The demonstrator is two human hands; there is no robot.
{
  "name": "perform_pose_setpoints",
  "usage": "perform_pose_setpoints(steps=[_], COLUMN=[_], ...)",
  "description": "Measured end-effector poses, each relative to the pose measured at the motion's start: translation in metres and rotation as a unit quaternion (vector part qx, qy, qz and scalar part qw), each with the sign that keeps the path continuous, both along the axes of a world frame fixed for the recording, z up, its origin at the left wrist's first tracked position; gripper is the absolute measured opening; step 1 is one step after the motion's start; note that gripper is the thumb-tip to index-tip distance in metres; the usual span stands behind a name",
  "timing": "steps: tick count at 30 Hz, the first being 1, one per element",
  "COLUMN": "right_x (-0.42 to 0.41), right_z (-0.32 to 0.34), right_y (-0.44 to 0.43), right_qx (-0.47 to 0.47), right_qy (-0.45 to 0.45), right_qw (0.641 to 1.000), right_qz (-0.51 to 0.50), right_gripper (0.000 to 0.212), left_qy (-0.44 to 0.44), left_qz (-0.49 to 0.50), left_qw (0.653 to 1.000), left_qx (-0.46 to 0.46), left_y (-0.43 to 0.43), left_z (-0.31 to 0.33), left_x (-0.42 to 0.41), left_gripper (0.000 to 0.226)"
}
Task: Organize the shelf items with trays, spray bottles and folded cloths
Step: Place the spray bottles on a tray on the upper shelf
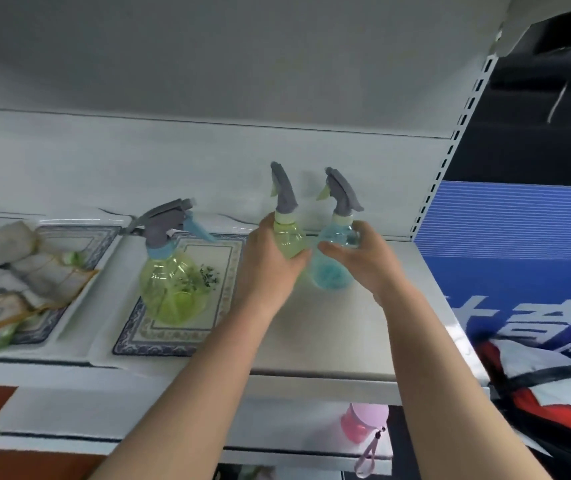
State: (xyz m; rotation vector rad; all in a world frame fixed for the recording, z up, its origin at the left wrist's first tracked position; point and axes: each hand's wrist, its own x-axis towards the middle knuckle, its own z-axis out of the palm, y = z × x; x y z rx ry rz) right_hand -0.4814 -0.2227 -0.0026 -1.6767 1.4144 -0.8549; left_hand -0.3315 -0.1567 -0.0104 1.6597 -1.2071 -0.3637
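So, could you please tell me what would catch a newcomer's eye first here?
On the right of the shelf, the left hand grips a green spray bottle and the right hand a blue spray bottle, side by side. A blue-collared green bottle stands on the patterned middle tray, and folded cloths lie in the left tray.

Prob. a shop: white metal display shelf (329, 341) w/ slotted upright (450, 161) at its right end & plain white back panel (207, 174), retail-style. Goods sit out like stock: green spray bottle (173, 292), second green spray bottle (289, 237) & blue spray bottle (332, 271), all same grey-trigger model; patterned tray (159, 337); folded cloths (17, 282). Pink bottle (363, 424) on tier below. Blue banner (519, 258) w/ big Chinese chars to the right
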Motion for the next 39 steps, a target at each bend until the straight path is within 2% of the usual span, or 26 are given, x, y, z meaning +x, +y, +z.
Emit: perform_pose_setpoints(steps=[2, 7, 9, 13, 17, 21, 24, 29, 36, 39], right_x=[0.007, 0.048, 0.071, 0.115, 0.146, 0.164, 0.171, 0.172, 0.164, 0.16], right_z=[0.007, 0.025, 0.029, 0.027, 0.018, 0.005, -0.005, -0.01, -0.004, -0.002], right_y=[-0.01, -0.03, -0.035, -0.04, -0.047, -0.05, -0.051, -0.051, -0.042, -0.038], right_qx=[-0.014, -0.037, -0.048, -0.044, -0.046, -0.02, -0.012, -0.036, -0.036, -0.027], right_qy=[-0.016, -0.04, -0.028, -0.029, -0.005, -0.002, 0.0, 0.029, 0.032, 0.033], right_qw=[1.0, 0.996, 0.993, 0.984, 0.972, 0.959, 0.957, 0.957, 0.961, 0.961], right_qz=[0.003, 0.069, 0.106, 0.168, 0.231, 0.284, 0.29, 0.287, 0.273, 0.274], right_gripper=[0.066, 0.077, 0.073, 0.073, 0.078, 0.072, 0.072, 0.09, 0.064, 0.062], left_qy=[-0.005, -0.023, -0.016, -0.016, -0.014, -0.051, -0.076, -0.101, -0.194, -0.202], left_qz=[0.013, 0.062, 0.075, 0.09, 0.108, 0.126, 0.164, 0.21, 0.245, 0.26], left_qw=[0.999, 0.994, 0.994, 0.995, 0.994, 0.991, 0.983, 0.971, 0.946, 0.94], left_qx=[-0.037, -0.085, -0.075, -0.033, -0.018, 0.001, 0.02, 0.047, 0.083, 0.087], left_y=[0.015, 0.063, 0.077, 0.093, 0.102, 0.111, 0.113, 0.113, 0.105, 0.104], left_z=[0.007, 0.017, 0.014, 0.005, -0.004, -0.009, -0.011, -0.01, -0.013, -0.014], left_x=[0.0, 0.004, 0.007, 0.006, 0.008, 0.013, 0.016, 0.02, 0.02, 0.021], left_gripper=[0.041, 0.041, 0.037, 0.049, 0.05, 0.053, 0.057, 0.065, 0.088, 0.093])
